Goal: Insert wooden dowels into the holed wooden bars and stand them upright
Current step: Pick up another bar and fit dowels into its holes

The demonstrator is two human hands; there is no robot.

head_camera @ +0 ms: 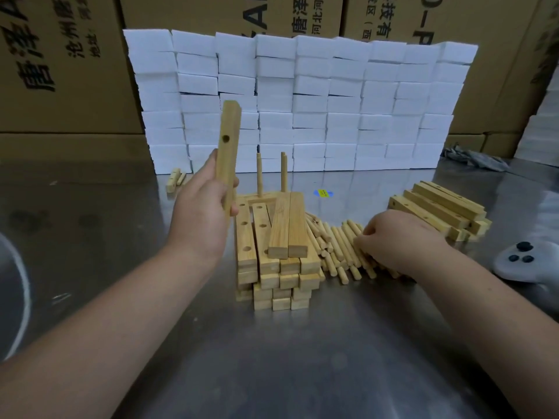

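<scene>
now left grip (208, 201) clasps one bar (229, 131); right grip (393, 234) on dowels (332, 246), hold unclear

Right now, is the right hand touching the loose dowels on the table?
Touching. The head view shows the right hand's curled fingertips resting down in the dowel pile, with no gap between them.

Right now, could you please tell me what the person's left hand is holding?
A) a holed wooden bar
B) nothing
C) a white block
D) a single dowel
A: the left hand grips a holed wooden bar, raised roughly upright above the stacked bars, while the right hand rests on the dowel pile.
</scene>
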